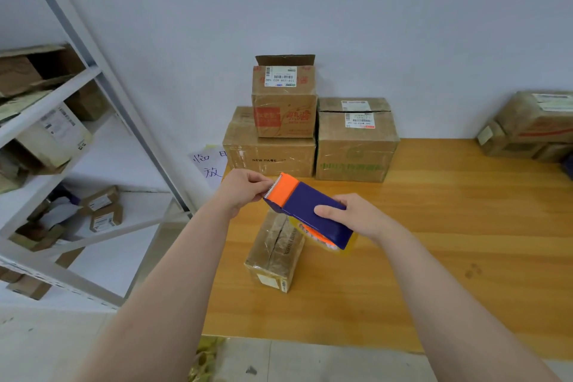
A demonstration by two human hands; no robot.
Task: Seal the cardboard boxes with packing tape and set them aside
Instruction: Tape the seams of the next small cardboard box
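Observation:
A small cardboard box (pixel 274 253) lies on the wooden table (pixel 434 257) near its left edge, flaps folded down, covered in old clear tape. Above it I hold a blue and orange tape dispenser (pixel 307 211) with a roll of tape under it. My right hand (pixel 353 215) grips the blue body from the right. My left hand (pixel 245 191) pinches at the orange toothed end, where the tape's loose end sits. Neither hand touches the box.
Three bigger boxes stand against the wall: a wide one (pixel 269 149), an open-topped one (pixel 283 99) on it, and another (pixel 356 139) to the right. More boxes (pixel 530 127) sit at the far right. A metal shelf rack (pixel 62 133) with parcels fills the left.

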